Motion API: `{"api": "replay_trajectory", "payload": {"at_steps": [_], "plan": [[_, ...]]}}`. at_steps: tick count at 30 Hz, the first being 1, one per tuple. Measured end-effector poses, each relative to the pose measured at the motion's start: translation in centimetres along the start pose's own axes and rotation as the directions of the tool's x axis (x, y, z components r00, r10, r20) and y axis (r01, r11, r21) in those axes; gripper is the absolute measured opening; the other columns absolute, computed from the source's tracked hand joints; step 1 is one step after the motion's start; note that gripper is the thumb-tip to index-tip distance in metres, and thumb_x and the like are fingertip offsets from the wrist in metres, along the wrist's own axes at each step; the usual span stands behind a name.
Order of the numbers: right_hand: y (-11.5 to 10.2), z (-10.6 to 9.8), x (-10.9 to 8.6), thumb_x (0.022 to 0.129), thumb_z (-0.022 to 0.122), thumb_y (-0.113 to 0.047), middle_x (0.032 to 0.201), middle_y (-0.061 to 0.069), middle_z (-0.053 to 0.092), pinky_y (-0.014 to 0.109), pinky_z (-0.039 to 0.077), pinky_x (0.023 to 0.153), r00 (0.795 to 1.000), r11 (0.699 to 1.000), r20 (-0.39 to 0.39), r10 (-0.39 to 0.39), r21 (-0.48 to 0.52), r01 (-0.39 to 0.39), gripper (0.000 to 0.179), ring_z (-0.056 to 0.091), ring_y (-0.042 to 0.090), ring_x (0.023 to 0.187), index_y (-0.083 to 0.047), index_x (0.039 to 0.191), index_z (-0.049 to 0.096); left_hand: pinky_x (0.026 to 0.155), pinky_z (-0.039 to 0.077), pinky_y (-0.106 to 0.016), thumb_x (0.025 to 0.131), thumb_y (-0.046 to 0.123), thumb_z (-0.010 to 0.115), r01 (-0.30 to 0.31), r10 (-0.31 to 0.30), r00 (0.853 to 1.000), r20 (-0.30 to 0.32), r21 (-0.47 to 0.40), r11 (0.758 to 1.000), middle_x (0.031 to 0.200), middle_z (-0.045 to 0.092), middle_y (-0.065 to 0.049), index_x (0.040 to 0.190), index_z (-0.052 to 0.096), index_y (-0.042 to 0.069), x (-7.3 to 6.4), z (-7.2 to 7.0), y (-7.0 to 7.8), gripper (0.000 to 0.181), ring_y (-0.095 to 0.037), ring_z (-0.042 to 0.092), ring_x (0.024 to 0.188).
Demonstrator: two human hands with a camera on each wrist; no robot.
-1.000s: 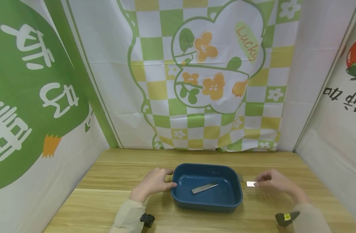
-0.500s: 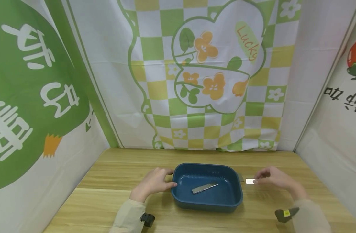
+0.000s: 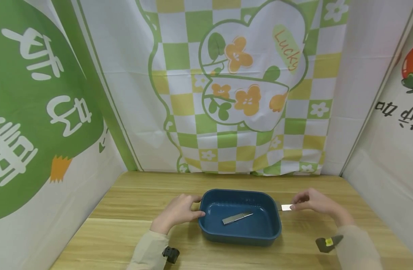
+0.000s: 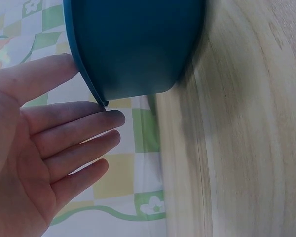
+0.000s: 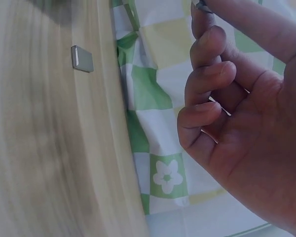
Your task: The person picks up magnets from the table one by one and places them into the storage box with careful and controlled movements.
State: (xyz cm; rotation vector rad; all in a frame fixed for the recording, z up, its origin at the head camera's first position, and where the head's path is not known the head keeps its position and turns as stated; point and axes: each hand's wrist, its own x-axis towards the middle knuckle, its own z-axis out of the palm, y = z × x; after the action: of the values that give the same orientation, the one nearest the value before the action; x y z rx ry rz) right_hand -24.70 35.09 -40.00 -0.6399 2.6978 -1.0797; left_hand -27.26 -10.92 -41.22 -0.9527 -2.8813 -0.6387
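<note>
A dark blue rectangular container (image 3: 240,240) stands on the wooden table. My left hand (image 3: 179,213) is at its left rim, thumb tip over the edge, fingers (image 4: 79,148) nearly straight, index fingertip at the rim corner. Inside the container lies a slim silver metal item (image 3: 237,218) with a narrower tip. To the right, my right hand (image 3: 312,202) pinches a small flat shiny rectangle (image 3: 286,207) between thumb and index finger, close to the container's right wall. In the right wrist view only a bit of it shows, and the other fingers (image 5: 212,74) are curled.
A small square metal piece (image 5: 82,59) lies on the table (image 5: 54,148), by the container's right back corner. Cloth with a green and yellow check (image 3: 247,150) hangs behind the table, and printed white sheets (image 3: 389,168) close off both sides.
My right hand has moved a little left and away from me with the shiny rectangle, bringing it nearer the container. My left hand and the container have stayed put.
</note>
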Motion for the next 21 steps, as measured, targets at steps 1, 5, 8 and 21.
{"api": "replay_trajectory", "payload": {"at_steps": [1,5,8,21], "plan": [[-0.1,-0.1,0.1,0.086,0.067,-0.022,0.091,-0.001,0.07,0.023,0.048,0.072,1.0,1.0,0.004,-0.003,0.0,0.003,0.016,0.059,0.003,0.083,-0.009,0.095,0.071,0.088,0.053,-0.045,0.083,0.036,0.071,0.0,0.0,1.0,0.0,0.0,1.0,0.119,0.066,-0.011,0.123,0.063,0.005,0.0,0.0,0.0,0.051,-0.029,0.064,0.109],[-0.4,-0.3,0.5,0.086,0.067,-0.022,0.091,-0.001,0.07,0.024,0.049,0.072,1.0,1.0,0.013,-0.018,-0.004,0.018,0.015,0.06,0.003,0.082,-0.01,0.095,0.071,0.088,0.053,-0.044,0.083,0.036,0.071,-0.005,0.005,1.0,-0.001,0.002,1.0,0.119,0.067,-0.011,0.123,0.063,0.005,0.0,0.0,0.0,0.051,-0.029,0.064,0.108],[-0.7,-0.4,0.9,0.087,0.067,-0.022,0.09,0.0,0.07,0.023,0.05,0.071,0.999,1.0,0.018,-0.028,-0.01,0.028,0.015,0.061,0.004,0.081,-0.01,0.094,0.071,0.088,0.053,-0.044,0.083,0.037,0.071,-0.008,0.008,1.0,-0.003,0.005,1.0,0.119,0.067,-0.011,0.123,0.063,0.005,0.0,0.1,-0.1,0.051,-0.028,0.064,0.108],[-1.9,-0.3,2.4,0.085,0.07,-0.025,0.088,0.0,0.07,0.024,0.05,0.072,1.0,0.999,0.028,-0.008,-0.035,0.009,0.017,0.062,0.006,0.081,-0.01,0.092,0.072,0.088,0.053,-0.044,0.084,0.036,0.071,-0.01,0.009,1.0,-0.006,-0.009,1.0,0.12,0.066,-0.012,0.123,0.063,0.005,0.0,0.1,-0.1,0.051,-0.029,0.064,0.108]]}}
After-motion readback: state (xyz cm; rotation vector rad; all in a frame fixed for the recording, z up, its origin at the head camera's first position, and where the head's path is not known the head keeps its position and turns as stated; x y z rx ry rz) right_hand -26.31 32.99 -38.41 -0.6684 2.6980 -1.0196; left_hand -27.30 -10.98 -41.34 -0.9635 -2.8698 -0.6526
